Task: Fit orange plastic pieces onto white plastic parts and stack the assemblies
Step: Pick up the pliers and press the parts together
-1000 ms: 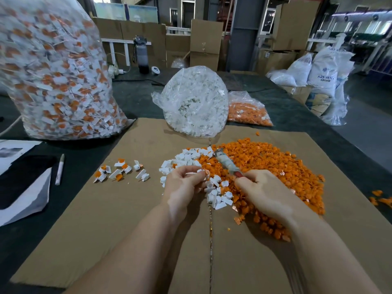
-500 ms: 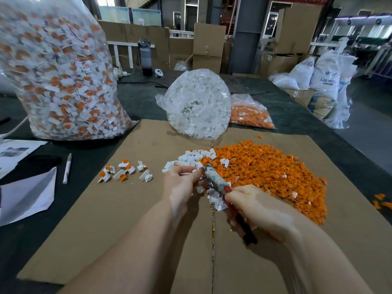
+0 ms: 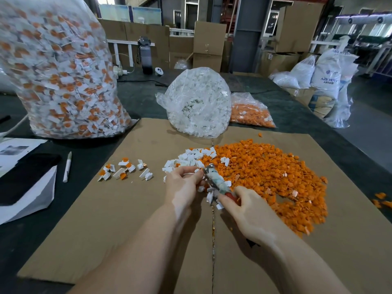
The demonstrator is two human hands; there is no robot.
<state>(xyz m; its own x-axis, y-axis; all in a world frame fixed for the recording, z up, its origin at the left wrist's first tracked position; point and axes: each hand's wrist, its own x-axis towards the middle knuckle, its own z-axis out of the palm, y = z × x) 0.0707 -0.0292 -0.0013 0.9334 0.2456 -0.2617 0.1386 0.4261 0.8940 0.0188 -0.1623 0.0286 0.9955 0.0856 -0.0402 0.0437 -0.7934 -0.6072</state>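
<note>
A wide heap of orange pieces [image 3: 269,172] lies on the cardboard sheet [image 3: 118,221], with a smaller heap of white parts [image 3: 191,159] at its left edge. Several finished white-and-orange assemblies [image 3: 124,170] sit in a loose group further left. My right hand [image 3: 244,211] grips a tool with a red handle and a taped shaft [image 3: 216,180], its metal tip pointing up-left. My left hand [image 3: 182,185] pinches a small white part right at that tip. Its fingers hide most of the part.
A big clear bag of assemblies [image 3: 59,77] stands at the back left. A bag of white parts [image 3: 199,102] and a bag of orange pieces [image 3: 251,111] sit behind the cardboard. A white pen [image 3: 67,166], papers and a black sheet [image 3: 23,177] lie left.
My right hand has drawn the tool back towards me, and its tip now meets my left hand's fingers. My left hand lifted slightly off the white heap with a part.
</note>
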